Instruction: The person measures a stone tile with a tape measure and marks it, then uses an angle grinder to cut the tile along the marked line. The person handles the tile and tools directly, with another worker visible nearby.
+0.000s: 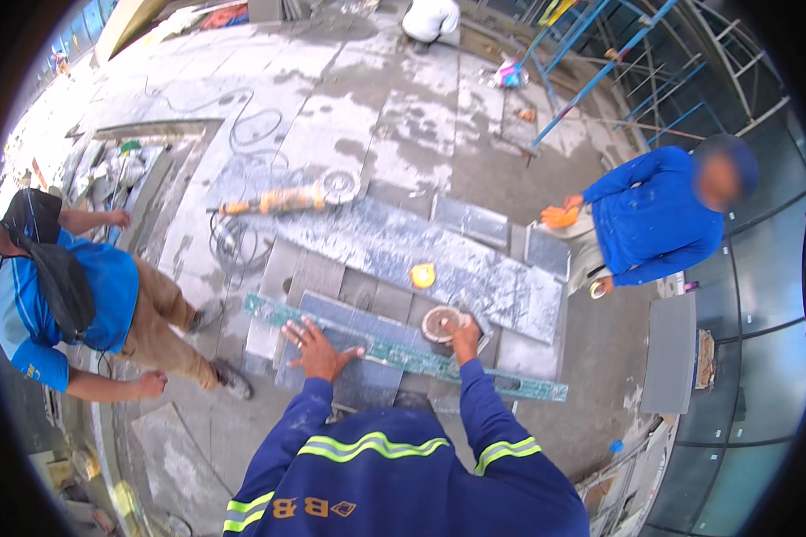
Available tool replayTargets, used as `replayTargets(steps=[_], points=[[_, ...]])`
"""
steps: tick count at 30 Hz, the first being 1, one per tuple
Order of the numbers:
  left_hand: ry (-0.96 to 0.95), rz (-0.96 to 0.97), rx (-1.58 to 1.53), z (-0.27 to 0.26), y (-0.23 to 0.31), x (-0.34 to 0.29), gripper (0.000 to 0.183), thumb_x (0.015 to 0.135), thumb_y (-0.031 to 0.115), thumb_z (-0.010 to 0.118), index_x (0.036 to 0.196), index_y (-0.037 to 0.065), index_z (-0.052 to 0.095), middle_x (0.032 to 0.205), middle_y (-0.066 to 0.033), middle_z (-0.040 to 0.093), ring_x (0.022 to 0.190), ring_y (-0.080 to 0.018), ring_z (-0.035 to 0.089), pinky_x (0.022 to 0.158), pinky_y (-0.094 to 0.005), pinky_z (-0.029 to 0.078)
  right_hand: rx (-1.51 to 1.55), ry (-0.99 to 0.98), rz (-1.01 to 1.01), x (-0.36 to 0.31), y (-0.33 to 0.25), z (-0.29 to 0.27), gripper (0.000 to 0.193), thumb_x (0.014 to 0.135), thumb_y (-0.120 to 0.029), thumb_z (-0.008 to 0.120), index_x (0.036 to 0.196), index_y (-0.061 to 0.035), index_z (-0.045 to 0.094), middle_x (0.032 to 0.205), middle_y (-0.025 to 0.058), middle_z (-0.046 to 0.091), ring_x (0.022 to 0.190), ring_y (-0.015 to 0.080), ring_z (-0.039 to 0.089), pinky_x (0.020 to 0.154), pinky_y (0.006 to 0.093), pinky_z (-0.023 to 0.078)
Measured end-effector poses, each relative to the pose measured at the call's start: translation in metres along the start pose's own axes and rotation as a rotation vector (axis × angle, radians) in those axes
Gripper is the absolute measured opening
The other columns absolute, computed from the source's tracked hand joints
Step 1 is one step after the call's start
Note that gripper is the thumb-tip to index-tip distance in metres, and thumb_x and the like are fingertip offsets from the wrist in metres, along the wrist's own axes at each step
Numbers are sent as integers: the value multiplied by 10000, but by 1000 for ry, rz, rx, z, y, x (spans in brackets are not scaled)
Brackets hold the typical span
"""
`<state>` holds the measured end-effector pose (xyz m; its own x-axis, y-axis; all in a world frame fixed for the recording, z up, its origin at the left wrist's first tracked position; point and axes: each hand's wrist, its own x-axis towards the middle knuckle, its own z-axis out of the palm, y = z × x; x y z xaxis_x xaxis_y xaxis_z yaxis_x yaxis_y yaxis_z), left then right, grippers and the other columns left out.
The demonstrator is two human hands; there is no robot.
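Observation:
A long, dusty green spirit level (403,356) lies across grey tiles in front of me. My left hand (318,350) is spread, palm down, on the level and the dark tile (354,380) beside it. My right hand (463,340) grips the edge of a round object with a reddish-brown face (441,323), just beyond the level; its exact kind does not show. A yellow tape measure (423,275) rests farther off on a long, dust-streaked slab (501,291). An orange angle grinder (282,199) lies at the slab's far left end.
A person in a blue shirt (658,215) crouches at the right, an orange glove (560,217) on one hand. Another person (107,295) stands close at the left. Grinder cord (233,251) loops over the floor. Blue scaffolding (591,67) rises at the far right beside glass panels.

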<state>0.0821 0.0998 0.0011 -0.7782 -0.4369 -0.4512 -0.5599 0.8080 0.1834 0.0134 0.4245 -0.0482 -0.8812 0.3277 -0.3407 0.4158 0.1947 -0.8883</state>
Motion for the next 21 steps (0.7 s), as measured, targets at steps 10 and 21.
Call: replayTargets(steps=[10,21], points=[[20,69,-63,1,-14,-9,1566,575,897,757,1659,13,54,1704,-308,-95,1573,-450,-186,1012,-865,283,-977,-122,-561,-90,25,-13,869,801,-612,786,1413,-40,553,1283,200,598,1232,384,537,976,568,430],[19,131,-259,10,-47,-2,1534,597,717,898,1661,35,29,1718,-277,-39,1595,-436,-82,1048,-809,332,-1206,-242,-1001,-75,64,-28,690,762,-504,820,1262,-77,612,1199,157,559,1168,368,559,889,534,451]])
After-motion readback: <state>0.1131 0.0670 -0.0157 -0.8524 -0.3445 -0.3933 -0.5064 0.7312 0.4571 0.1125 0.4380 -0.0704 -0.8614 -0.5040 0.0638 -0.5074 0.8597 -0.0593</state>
